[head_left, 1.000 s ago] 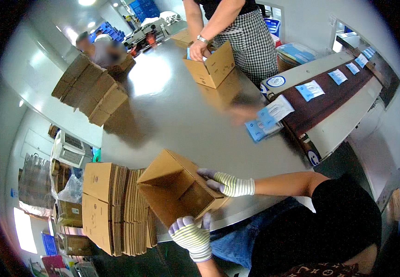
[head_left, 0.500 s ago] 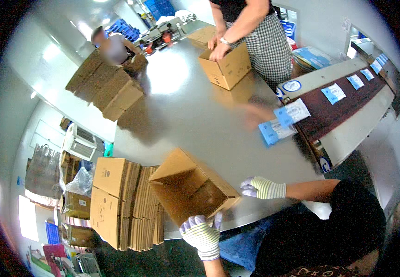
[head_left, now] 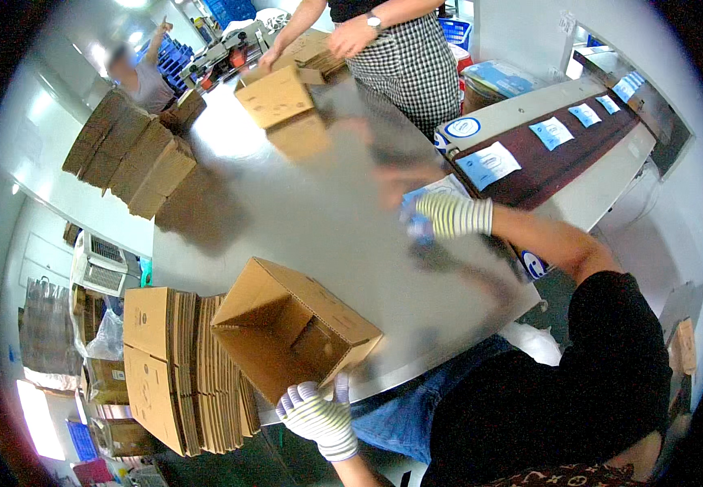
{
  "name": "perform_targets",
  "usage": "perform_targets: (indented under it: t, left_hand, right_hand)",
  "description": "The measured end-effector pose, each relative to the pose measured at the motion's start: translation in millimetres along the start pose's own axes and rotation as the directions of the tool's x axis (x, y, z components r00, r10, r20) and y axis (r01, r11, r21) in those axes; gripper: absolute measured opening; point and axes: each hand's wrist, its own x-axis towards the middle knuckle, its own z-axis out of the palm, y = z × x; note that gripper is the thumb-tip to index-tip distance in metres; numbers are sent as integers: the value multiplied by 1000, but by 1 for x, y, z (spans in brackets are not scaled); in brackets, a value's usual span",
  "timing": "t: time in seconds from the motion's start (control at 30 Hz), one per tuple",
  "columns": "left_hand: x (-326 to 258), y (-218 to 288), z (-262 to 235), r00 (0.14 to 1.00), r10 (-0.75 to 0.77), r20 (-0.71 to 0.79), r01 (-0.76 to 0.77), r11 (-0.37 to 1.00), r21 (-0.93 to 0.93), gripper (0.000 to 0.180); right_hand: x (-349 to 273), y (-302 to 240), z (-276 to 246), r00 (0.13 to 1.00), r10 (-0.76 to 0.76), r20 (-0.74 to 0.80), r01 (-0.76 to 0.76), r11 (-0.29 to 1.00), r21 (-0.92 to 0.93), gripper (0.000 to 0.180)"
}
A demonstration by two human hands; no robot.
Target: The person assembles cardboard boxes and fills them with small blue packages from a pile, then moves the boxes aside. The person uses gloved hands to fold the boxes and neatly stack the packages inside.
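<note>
Left hand: while the carton sits at the table's near edge, the left hand (head_left: 319,422) in a white, green-striped knit glove hooks its fingers over the near rim, thumb spread apart; a loose hold on the wall.
Carton: open brown cardboard carton (head_left: 331,304), mouth facing the wearer, inner walls in view; on the steel-grey shiny table (head_left: 286,219).
Right hand: the right hand (head_left: 451,217), same glove type, arm stretched out to the conveyor's near end; fingers blurred at a flat blue-and-white packet (head_left: 442,187); cannot tell whether closed on it.
Conveyor: dark red belt (head_left: 530,183) between pale side rails, more blue-and-white packets (head_left: 550,133) spaced along it.
Flat stock: upright row of folded brown cardboard blanks (head_left: 153,349), just left of the carton; contact uncertain. Another brown cardboard stack (head_left: 128,150) farther off, left side.
Across table: co-worker in a black-and-white checked apron (head_left: 408,69), one hand near a brown carton (head_left: 274,97).
Far left: second person in a grey top (head_left: 144,88), one arm raised.
</note>
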Motion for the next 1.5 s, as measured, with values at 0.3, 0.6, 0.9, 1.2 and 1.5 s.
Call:
perform_targets:
  t: [0.3, 0.6, 0.9, 1.2, 1.5]
  left_hand:
    - [3, 1, -8, 1000, -2, 21, 2, 1000, -3, 54]
    - [0, -6, -6, 997, 6, -75, -7, 1000, -12, 53]
    - [5, -3, -15, 999, 37, -34, -39, 997, -62, 44]
    - [2, 6, -19, 993, 105, -53, -106, 994, -14, 40]
    - [-9, 36, -20, 989, 145, -42, -147, 989, -34, 36]
  right_hand:
    - [66, 105, -68, 836, 130, 533, -16, 977, -213, 62]
    - [6, -13, -6, 944, 95, 315, 80, 862, -500, 55]
    - [-16, -87, 9, 977, -27, 210, 1, 993, 119, 82]
    - [58, -260, -53, 730, -660, -176, 682, 720, 128, 46]
    - [93, -224, 83, 621, -430, 655, 734, 613, -294, 43]
